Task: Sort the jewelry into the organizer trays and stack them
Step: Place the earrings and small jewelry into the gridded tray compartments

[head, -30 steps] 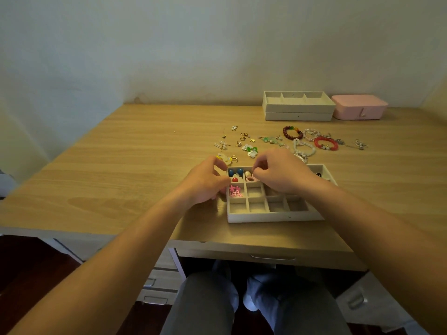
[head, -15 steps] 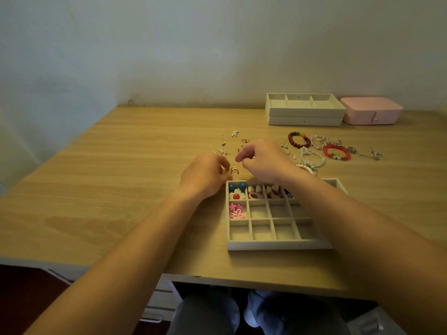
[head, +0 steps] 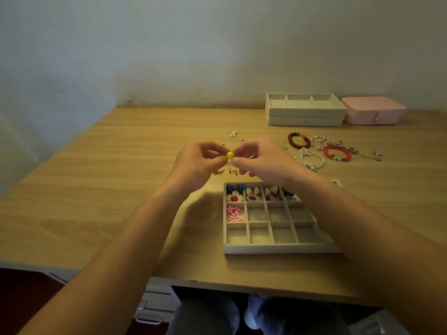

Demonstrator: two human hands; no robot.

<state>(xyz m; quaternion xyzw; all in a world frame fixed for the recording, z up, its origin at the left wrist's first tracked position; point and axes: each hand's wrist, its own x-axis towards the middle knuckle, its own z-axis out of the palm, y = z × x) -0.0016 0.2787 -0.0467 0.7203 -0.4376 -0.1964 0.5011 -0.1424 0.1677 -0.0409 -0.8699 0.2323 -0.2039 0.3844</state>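
Now I am holding both hands up just beyond the far edge of the organizer tray point(head: 278, 249). A second ago they were working over its back row, and then reaching into the loose jewelry behind it. My left hand point(head: 196, 163) and right hand point(head: 261, 160) are meeting fingertip to fingertip, each pinching the same small yellow bead point(head: 229, 155) from its own side. It is hovering above the table point(head: 121, 177), not yet in any compartment. I judge that this piece has just been picked for sorting and is being checked or straightened before it goes in.

The bead is looking round, glossy and bright; whatever wire or hook it is carrying is too fine to make out. The tray is a shallow pale grid with a soft, matte lining. Its back row is already holding smooth rounded pieces, among them blue beads and a white flower with a red centre point(head: 233, 194). Pink flower shapes point(head: 234, 213) are lying one row nearer, and most other cells are waiting bare.

Small gold hoops point(head: 233, 170) are lying under my hands. To the right, a beaded dark red bracelet point(head: 298, 140), a clear red bracelet point(head: 337, 153) and a pearly white bracelet point(head: 313, 159) are lying close together. Two stacked trays point(head: 306, 110) are sitting by the wall.
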